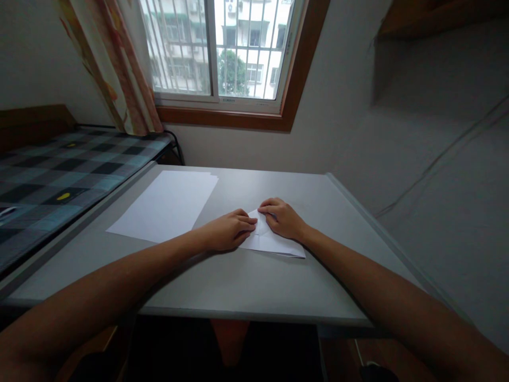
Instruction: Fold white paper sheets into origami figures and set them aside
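A folded sheet of white paper (274, 244) lies on the table in front of me, narrowing toward its far end, with creases and a layered edge near its middle. My left hand (230, 229) rests over its left side, fingers together and fingertips pressing on the paper near the centre crease. From the right, my right hand (283, 218) closes its thumb and bent fingers on the paper near its far tip. The two hands' fingertips are close together but apart. My hands cover the paper's left edge and part of its right side.
A small stack of white paper sheets (167, 204) lies at the table's left. The pale table (254, 289) ends against the wall below a barred window (246, 63). To the left stands a bed with a checked cover (91, 159); a curtain (127, 79) hangs beside the window.
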Demonstrator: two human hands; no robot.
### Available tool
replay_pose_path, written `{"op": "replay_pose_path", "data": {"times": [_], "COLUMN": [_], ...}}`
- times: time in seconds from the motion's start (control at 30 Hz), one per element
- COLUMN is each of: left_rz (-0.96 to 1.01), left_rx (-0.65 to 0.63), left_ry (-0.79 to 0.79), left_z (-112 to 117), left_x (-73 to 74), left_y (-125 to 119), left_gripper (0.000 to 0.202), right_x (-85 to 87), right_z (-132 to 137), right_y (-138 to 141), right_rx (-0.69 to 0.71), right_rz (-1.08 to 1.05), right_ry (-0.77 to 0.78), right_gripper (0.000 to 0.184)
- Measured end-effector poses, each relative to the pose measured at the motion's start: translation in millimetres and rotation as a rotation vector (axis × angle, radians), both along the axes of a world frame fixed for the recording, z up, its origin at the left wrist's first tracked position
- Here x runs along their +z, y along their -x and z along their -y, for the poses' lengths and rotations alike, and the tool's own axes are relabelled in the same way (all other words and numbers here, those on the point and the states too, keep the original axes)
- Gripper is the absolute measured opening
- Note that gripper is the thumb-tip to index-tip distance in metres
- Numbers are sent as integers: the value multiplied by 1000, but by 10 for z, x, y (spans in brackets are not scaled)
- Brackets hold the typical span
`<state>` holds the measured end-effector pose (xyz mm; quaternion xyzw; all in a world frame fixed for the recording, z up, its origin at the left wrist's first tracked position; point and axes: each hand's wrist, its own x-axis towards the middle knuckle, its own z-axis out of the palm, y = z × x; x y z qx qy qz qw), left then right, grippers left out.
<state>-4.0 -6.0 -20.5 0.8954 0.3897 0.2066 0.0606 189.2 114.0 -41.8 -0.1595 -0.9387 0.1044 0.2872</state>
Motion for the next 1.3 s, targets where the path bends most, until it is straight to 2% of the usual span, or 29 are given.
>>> {"op": "replay_pose_path", "data": {"times": [0.43, 0.6, 0.9, 1.03, 1.3], "left_rz": [39, 26, 78, 71, 81], "left_rx": [54, 87, 76, 85, 88], "left_ry": [30, 34, 45, 63, 82], "left_z": [33, 29, 59, 68, 60], "left_x": [-85, -116, -87, -70, -80], "left_y": [-42, -63, -46, -63, -67], "left_gripper": [32, 33, 33, 33, 33], "right_x": [-17, 6, 83, 103, 70], "right_z": [-3, 11, 36, 40, 15], "right_y": [0, -2, -2, 1, -9], "right_rx": [-1, 5, 52, 69, 159], "right_rz": [-15, 10, 92, 122, 115], "right_ry": [-7, -27, -62, -103, -76], "right_gripper": [28, 33, 34, 41, 40]}}
